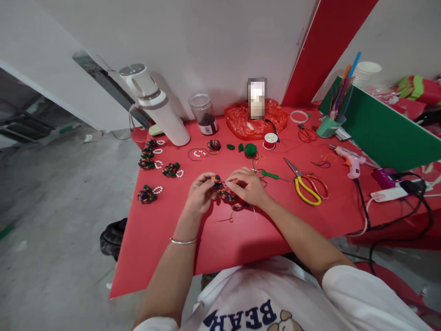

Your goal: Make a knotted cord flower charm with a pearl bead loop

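A dark multicoloured crocheted strip [226, 195] hangs between my two hands over the red table. Its upper left end is pinched in the closed fingers of my left hand [201, 192]. Beside it, my right hand [247, 185] has its thumb and fingers closed on the strip's upper side. A thin needle-like piece [254, 212] shows below my right hand. Just beyond that hand lies a green-handled crochet hook [269, 174], with a green yarn ball [250, 150] and a multicoloured yarn ball [214, 145] farther back.
Several yarn pieces with white bead loops, one being a dark bundle [146, 194], lie at the left. Yellow-handled scissors [306, 189], a pink glue gun [352, 162] and cables are at the right. A white bottle [168, 120], jar [206, 120] and red bag [237, 120] stand behind.
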The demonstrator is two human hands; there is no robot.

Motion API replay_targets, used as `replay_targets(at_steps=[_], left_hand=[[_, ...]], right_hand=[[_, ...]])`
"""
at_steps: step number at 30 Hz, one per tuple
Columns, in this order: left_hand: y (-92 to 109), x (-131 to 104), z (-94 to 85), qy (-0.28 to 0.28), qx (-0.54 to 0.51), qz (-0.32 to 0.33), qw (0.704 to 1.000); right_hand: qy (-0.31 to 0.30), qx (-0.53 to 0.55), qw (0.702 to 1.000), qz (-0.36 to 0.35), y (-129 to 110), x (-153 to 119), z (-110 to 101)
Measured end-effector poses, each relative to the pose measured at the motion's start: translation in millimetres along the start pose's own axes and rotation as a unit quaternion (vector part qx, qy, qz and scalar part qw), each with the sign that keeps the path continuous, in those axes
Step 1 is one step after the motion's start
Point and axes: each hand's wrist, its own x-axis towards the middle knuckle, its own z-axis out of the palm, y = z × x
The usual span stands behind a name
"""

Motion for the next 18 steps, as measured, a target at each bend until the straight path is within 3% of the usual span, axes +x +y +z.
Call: replay_targets(at_steps=[7, 10, 14, 18], left_hand=[[-5, -7, 8.4, -0.044, 0.023, -0.07, 0.996], [-2, -9, 10.9, -0.045, 0.035, -0.053, 0.997], [0, -10, 11.8, -0.046, 0.037, -0.02, 0.998], [-5, -9, 9.9, -0.022, 0.066, 0.024, 0.997]], right_hand=[[-0.007, 0.046, 0.997, 0.062, -1, -1, 4], [0.008, 0.11, 0.986, 0.125, 2, -1, 8], [-0.019, 0.248, 0.937, 0.244, 11, 1, 9], [-0.01, 0.284, 0.92, 0.27, 13, 2, 7]])
